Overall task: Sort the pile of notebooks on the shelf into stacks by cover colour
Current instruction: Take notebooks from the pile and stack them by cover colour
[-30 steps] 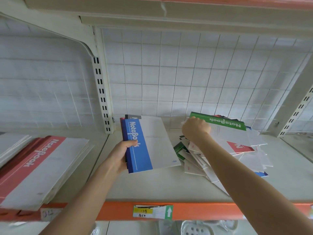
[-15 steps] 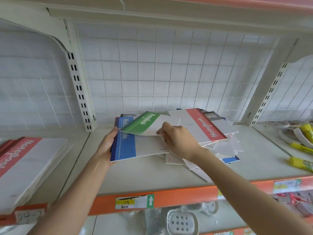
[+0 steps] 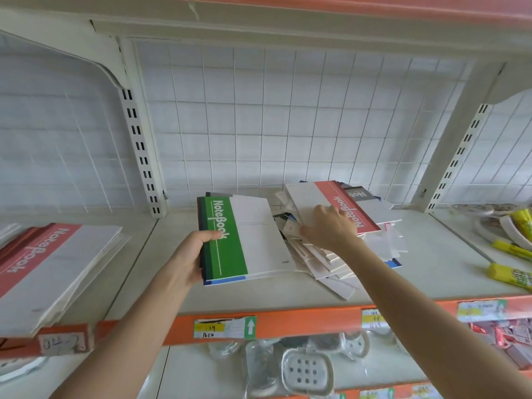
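While left hand (image 3: 184,254) grips green notebook (image 3: 253,237), right hand (image 3: 331,228) touches red notebook (image 3: 362,217).

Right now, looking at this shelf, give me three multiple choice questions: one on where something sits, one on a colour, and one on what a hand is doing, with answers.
1. The neat red-topped stack lies:
A) at the left end of the shelf
B) beside the yellow sticks
C) on the lower shelf

2. The top notebook of the held bundle has a band that is:
A) blue
B) green
C) grey

3. The left hand:
A) lies flat on the shelf
B) hangs empty
C) grips that bundle

Answers:
1 A, it lies left of the held bundle.
2 B, its "NoteBook" band is green.
3 C, its thumb presses on the green band.
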The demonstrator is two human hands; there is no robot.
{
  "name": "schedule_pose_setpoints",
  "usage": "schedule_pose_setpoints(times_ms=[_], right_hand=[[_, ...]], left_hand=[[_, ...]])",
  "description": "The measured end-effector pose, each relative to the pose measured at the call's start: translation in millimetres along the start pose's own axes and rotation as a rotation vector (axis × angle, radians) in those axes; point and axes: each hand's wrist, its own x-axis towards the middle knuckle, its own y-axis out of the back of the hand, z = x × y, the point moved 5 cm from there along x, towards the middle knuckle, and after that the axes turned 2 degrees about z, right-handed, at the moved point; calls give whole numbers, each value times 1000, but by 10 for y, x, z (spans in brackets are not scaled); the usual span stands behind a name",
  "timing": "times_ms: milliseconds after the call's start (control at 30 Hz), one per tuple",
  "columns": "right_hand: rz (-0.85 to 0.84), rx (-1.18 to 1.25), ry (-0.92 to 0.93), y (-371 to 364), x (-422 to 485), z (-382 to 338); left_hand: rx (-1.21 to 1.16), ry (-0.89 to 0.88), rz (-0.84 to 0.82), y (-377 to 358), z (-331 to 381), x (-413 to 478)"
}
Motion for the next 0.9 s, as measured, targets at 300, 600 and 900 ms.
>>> schedule_pose_setpoints(times_ms=[300, 600, 900], right_hand=[[-41, -8, 30, 81, 3, 129], [-69, -30, 124, 143, -156, 255], [-118, -238, 233, 223, -390, 402]], left_hand=[[31, -20, 45, 28, -48, -94], [44, -30, 48, -105, -113, -213], [35, -47, 53, -234, -216, -345]])
